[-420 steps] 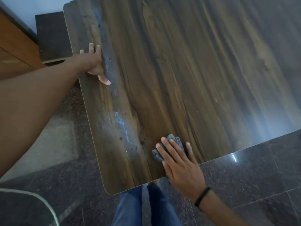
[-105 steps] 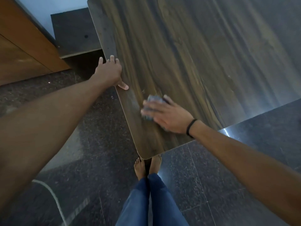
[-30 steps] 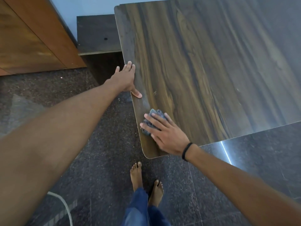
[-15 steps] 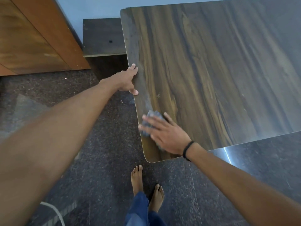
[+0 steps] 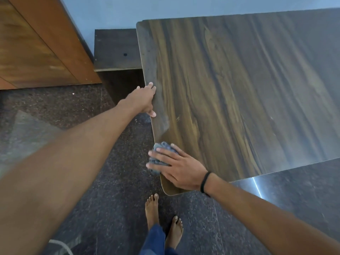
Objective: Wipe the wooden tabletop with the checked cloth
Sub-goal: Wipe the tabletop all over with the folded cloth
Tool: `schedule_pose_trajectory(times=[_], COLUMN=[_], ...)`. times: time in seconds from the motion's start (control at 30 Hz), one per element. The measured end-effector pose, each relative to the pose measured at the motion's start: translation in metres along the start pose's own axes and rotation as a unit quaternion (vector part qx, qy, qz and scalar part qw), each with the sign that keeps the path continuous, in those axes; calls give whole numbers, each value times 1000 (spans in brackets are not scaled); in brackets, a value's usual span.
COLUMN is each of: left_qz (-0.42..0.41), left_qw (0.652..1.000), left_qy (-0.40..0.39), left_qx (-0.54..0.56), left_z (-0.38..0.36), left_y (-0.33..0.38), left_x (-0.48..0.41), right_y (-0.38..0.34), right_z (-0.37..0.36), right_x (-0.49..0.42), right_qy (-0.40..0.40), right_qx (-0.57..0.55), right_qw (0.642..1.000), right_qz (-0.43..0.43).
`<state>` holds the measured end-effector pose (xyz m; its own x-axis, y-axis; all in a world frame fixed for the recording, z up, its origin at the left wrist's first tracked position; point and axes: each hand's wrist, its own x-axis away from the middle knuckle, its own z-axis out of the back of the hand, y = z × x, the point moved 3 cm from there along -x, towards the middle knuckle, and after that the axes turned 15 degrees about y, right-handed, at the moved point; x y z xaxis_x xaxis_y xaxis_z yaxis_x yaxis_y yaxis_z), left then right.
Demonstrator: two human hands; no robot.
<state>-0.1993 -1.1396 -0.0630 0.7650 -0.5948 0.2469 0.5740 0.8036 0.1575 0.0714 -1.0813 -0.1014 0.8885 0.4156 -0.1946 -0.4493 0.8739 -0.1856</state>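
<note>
The wooden tabletop (image 5: 239, 92) fills the right and centre of the head view, dark brown with streaked grain. My right hand (image 5: 181, 169) lies flat near its front left corner, pressing the bunched grey-blue checked cloth (image 5: 161, 150) against the table's left edge. Part of the cloth hangs over that edge, and most of it is hidden under my fingers. My left hand (image 5: 144, 100) grips the same left edge farther back, fingers on top and thumb along the side.
A low dark shelf (image 5: 116, 50) stands behind the table's back left corner. A wooden cabinet (image 5: 36, 45) rises at the left. The floor is dark speckled stone (image 5: 103, 181). My bare feet (image 5: 161, 214) stand by the table's front corner.
My right hand has slid the cloth slightly left and toward me, so it overhangs the table's left edge. My left hand keeps its grip on the edge. The view has tilted up.
</note>
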Motion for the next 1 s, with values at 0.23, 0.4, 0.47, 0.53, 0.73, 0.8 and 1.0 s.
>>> schedule_pose_trajectory(times=[0.23,0.4,0.47,0.53,0.73,0.8,1.0], left_qz=[27,96,69,28,271,372,420], left_qw=[997,931,856,828,745,670,647], left_qy=[4,280,449,493,436,415,318], left_qx=[67,213,246,265,426,491,551], left_z=[24,49,53,37,-33,-42,-61], left_y=[-8,-1,16,36,41,47,63], left_x=[-7,48,99,148,184,182,178], right_y=[36,52,65,59,80,86,88], right_z=[10,6,9,6,17,21,18], right_x=[-47,-49,-71,-77,-88,-104,-90], right_qy=[44,30,32,47,37,36,12], right_qx=[-7,6,2,-11,17,2,8], right_qw=[982,997,987,977,989,973,987], right_qz=[-185,-67,-156,-206,-145,-228,-161])
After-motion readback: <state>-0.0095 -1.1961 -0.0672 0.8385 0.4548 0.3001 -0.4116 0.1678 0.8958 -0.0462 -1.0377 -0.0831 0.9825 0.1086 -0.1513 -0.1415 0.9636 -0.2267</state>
